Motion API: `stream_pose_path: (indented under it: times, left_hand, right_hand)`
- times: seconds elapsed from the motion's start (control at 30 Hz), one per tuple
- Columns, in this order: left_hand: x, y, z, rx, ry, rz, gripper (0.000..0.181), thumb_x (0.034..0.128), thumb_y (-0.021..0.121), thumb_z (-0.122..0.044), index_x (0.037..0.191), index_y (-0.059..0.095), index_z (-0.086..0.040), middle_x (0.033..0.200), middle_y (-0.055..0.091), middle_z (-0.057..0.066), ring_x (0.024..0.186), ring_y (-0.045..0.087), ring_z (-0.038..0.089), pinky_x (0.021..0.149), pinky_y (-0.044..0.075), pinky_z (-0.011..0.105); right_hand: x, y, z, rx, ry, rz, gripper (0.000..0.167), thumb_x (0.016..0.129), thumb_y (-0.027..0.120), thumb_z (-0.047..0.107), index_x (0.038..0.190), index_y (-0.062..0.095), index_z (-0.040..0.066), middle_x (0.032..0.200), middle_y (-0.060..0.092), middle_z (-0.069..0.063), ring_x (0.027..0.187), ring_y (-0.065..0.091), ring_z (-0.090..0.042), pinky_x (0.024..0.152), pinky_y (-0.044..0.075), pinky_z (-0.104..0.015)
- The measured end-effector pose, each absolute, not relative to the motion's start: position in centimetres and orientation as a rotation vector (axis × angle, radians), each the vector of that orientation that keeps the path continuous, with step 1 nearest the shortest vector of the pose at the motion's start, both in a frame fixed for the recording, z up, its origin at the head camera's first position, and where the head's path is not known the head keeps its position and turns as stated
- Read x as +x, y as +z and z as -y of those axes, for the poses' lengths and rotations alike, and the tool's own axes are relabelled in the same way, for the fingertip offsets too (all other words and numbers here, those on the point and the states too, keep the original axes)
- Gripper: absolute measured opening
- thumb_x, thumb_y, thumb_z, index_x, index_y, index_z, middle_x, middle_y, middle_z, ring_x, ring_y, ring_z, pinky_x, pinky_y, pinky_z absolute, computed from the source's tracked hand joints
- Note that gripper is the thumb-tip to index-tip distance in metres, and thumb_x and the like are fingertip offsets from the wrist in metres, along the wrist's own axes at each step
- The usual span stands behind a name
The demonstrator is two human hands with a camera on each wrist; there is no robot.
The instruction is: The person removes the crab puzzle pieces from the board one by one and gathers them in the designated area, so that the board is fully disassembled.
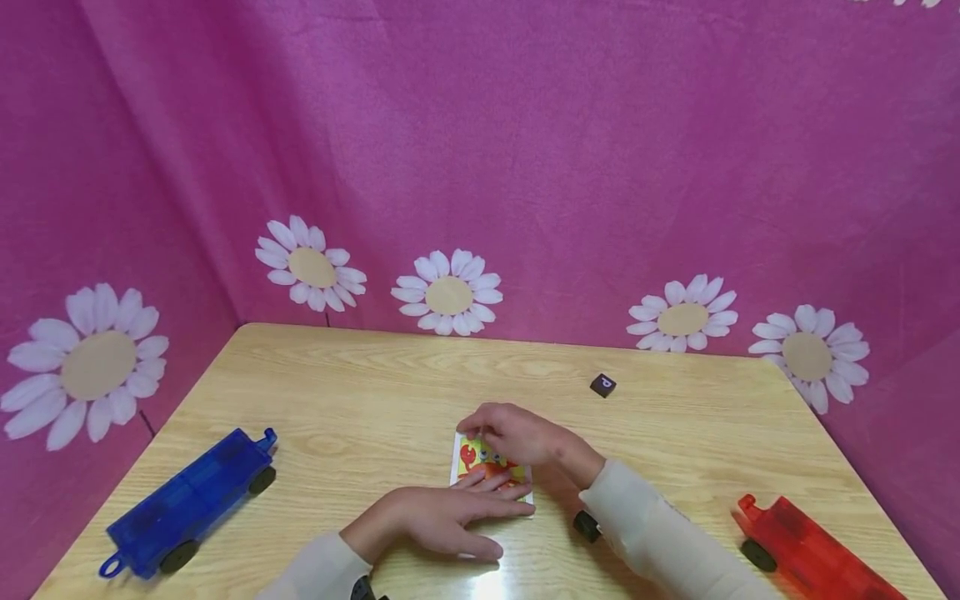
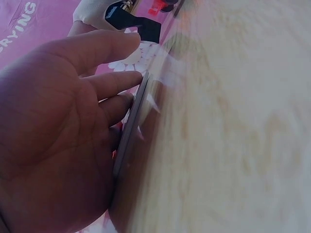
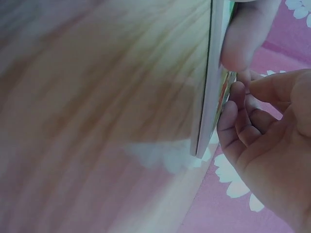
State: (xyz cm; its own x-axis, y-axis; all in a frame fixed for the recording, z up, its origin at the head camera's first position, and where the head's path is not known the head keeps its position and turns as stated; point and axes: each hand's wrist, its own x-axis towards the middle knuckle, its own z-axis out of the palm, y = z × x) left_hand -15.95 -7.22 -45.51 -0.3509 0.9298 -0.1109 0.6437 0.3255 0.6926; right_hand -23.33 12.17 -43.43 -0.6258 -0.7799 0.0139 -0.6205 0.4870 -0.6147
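1. Beneath everything, wooden counter (image 1: 337,400).
2. At left, blue wagon (image 1: 191,504); at right, partly out of view, red wagon (image 1: 817,550).
3. Left hand (image 1: 442,514) released, straight fingers over the crab board (image 1: 483,468); right hand (image 1: 517,435) bent-fingered at its upper part, any grasp impossible to tell.
4. Flat on the counter, crab board, apparently already placed; any remaining work hidden under the fingers.
5. Farther back, dark lettered tile (image 1: 603,385), untouched.

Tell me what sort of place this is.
Likely an indoor play or recording corner: pink daisy-print backdrop, blue toy wagon and small crab picture. Nothing beyond the backdrop shows, so I can't be surer.
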Motion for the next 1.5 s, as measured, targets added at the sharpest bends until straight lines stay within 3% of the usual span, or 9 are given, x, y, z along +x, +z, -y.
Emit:
stream_pose_path:
  times: [0.3, 0.6, 0.8, 1.0, 1.23, 1.5]
  left_hand:
    - [-15.6, -45.4, 7.6, 1.371, 0.744, -2.124, 0.062, 0.1051, 0.054, -0.041, 0.161, 0.039, -0.017, 0.169, 0.020, 0.000, 0.157, 0.002, 0.023, 0.124, -0.001, 0.044]
    - [-15.7, -45.5, 7.4, 1.384, 0.739, -2.129, 0.062, 0.1056, 0.054, -0.041, 0.161, 0.038, -0.018, 0.170, 0.018, 0.000, 0.157, 0.002, 0.023, 0.124, 0.000, 0.045]
    - [-15.7, -45.6, 7.4, 1.361, 0.751, -2.125, 0.062, 0.1053, 0.055, -0.040, 0.161, 0.039, -0.017, 0.169, 0.021, 0.000, 0.156, 0.004, 0.022, 0.124, 0.001, 0.045]
    - [-15.7, -45.5, 7.3, 1.356, 0.748, -2.108, 0.062, 0.1058, 0.054, -0.040, 0.161, 0.038, -0.017, 0.170, 0.019, 0.000, 0.156, 0.003, 0.022, 0.124, 0.000, 0.045]
    - [-15.7, -45.4, 7.2, 1.351, 0.743, -2.108, 0.062, 0.1056, 0.054, -0.040, 0.161, 0.038, -0.017, 0.170, 0.019, 0.000, 0.156, 0.004, 0.022, 0.124, 0.001, 0.044]
    - [-15.8, -45.2, 7.1, 1.342, 0.738, -2.107, 0.062, 0.1054, 0.054, -0.040, 0.161, 0.038, -0.017, 0.169, 0.020, 0.000, 0.156, 0.006, 0.021, 0.124, -0.001, 0.044]
  right_hand:
    - [-23.0, -43.7, -11.7, -1.200, -0.842, -2.474, 0.033, 0.103, 0.049, -0.003, 0.128, 0.069, -0.001, 0.120, 0.067, -0.009, 0.112, 0.061, -0.020, 0.103, 0.047, -0.037]
    - [-23.2, -43.3, -11.6, -1.142, -0.915, -2.503, 0.026, 0.103, 0.055, 0.002, 0.120, 0.075, 0.004, 0.110, 0.069, -0.003, 0.094, 0.057, -0.012, 0.086, 0.050, -0.030]
    - [-23.4, -43.3, -11.3, -1.112, -0.913, -2.528, 0.024, 0.100, 0.057, 0.001, 0.108, 0.078, 0.010, 0.103, 0.067, 0.002, 0.091, 0.056, -0.012, 0.082, 0.049, -0.030]
    - [-23.4, -43.4, -11.2, -1.110, -0.930, -2.532, 0.024, 0.097, 0.057, -0.002, 0.103, 0.077, 0.010, 0.098, 0.066, 0.002, 0.087, 0.054, -0.012, 0.079, 0.048, -0.029]
    - [-23.5, -43.2, -11.0, -1.043, -0.971, -2.508, 0.025, 0.095, 0.057, -0.004, 0.099, 0.078, 0.009, 0.089, 0.070, 0.004, 0.068, 0.050, -0.007, 0.066, 0.045, -0.024]
    - [-23.5, -42.8, -10.9, -0.966, -0.942, -2.537, 0.021, 0.096, 0.061, -0.002, 0.097, 0.078, 0.010, 0.086, 0.072, 0.006, 0.072, 0.055, -0.008, 0.068, 0.048, -0.026]
